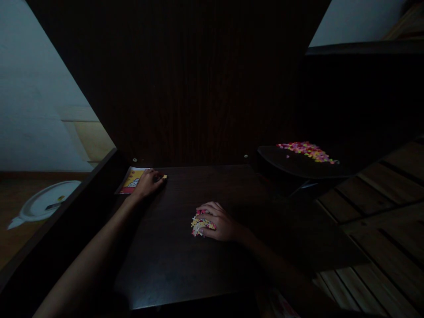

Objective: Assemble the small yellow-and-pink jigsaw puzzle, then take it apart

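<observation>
My left hand (148, 182) rests at the back left of a dark wooden table (172, 265), fingers pinched on a small yellow puzzle piece (164, 176), partly over a yellow and red printed card (130, 182). My right hand (217, 219) lies near the table's middle, fingers curled over a small heap of colourful puzzle pieces (199, 225).
A dark tray (291, 165) at the right holds a spread of pink and yellow pieces (306, 151). A tall dark wooden panel stands behind the table. A white plate (43, 203) lies on the floor at the left. Wooden slats run along the right.
</observation>
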Action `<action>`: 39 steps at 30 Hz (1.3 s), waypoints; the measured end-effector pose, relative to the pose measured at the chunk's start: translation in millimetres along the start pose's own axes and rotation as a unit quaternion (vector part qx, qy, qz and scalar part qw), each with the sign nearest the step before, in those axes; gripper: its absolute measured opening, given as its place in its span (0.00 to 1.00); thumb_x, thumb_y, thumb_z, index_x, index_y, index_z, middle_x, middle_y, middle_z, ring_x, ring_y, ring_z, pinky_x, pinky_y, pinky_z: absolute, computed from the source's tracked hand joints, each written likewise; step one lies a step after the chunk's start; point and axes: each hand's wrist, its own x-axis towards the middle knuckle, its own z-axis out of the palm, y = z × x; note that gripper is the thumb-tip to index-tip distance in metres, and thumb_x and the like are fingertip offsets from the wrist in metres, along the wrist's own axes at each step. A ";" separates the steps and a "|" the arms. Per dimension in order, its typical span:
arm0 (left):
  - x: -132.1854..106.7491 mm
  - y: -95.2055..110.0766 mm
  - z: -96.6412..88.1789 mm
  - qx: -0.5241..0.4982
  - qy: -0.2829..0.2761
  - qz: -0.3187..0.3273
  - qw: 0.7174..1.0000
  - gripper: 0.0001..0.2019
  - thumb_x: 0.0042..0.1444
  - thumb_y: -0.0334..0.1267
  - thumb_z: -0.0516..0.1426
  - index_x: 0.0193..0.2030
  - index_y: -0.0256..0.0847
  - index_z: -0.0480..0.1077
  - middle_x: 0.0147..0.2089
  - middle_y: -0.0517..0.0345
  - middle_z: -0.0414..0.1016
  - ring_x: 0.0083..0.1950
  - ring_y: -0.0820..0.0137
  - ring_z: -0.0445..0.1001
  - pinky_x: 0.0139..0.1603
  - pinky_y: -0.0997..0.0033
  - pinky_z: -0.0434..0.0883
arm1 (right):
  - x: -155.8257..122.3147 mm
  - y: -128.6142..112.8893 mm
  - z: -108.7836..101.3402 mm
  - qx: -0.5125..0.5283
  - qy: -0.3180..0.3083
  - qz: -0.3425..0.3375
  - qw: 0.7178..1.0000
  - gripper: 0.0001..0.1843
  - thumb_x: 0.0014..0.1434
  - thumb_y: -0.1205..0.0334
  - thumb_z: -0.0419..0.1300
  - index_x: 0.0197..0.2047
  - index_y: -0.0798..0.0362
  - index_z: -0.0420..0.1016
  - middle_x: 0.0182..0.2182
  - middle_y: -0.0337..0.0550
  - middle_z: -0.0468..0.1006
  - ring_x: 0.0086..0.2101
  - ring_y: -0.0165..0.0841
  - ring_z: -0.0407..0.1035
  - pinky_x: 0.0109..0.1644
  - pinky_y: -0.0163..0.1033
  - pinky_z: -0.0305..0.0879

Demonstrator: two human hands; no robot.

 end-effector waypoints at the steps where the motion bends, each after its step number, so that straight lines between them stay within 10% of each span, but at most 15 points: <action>1: 2.2 -1.8 1.3 0.003 -0.001 -0.001 1.000 0.18 0.56 0.49 0.52 0.40 0.37 0.76 0.45 0.44 0.77 0.48 0.55 0.73 0.54 0.57 0.69 | -0.1 -0.1 -0.1 0.000 -0.001 0.000 1.000 0.20 0.58 0.55 0.66 0.52 0.51 0.76 0.54 0.50 0.75 0.54 0.43 0.66 0.59 0.51 0.62; 25: 4.3 -39.9 -2.2 0.042 -0.024 -0.012 0.999 0.18 0.54 0.49 0.53 0.38 0.40 0.79 0.43 0.47 0.80 0.45 0.55 0.76 0.49 0.61 0.73 | -0.4 0.7 1.6 0.012 0.007 -0.004 1.000 0.20 0.57 0.57 0.66 0.53 0.51 0.75 0.53 0.50 0.75 0.54 0.43 0.66 0.58 0.51 0.62; 39: 0.9 -21.5 7.3 0.028 -0.020 0.032 0.999 0.20 0.60 0.48 0.49 0.42 0.41 0.79 0.43 0.48 0.79 0.48 0.55 0.73 0.56 0.56 0.68 | 0.5 -3.6 -2.6 0.021 -0.002 0.010 1.000 0.20 0.57 0.56 0.67 0.53 0.49 0.75 0.53 0.48 0.75 0.54 0.42 0.66 0.58 0.50 0.63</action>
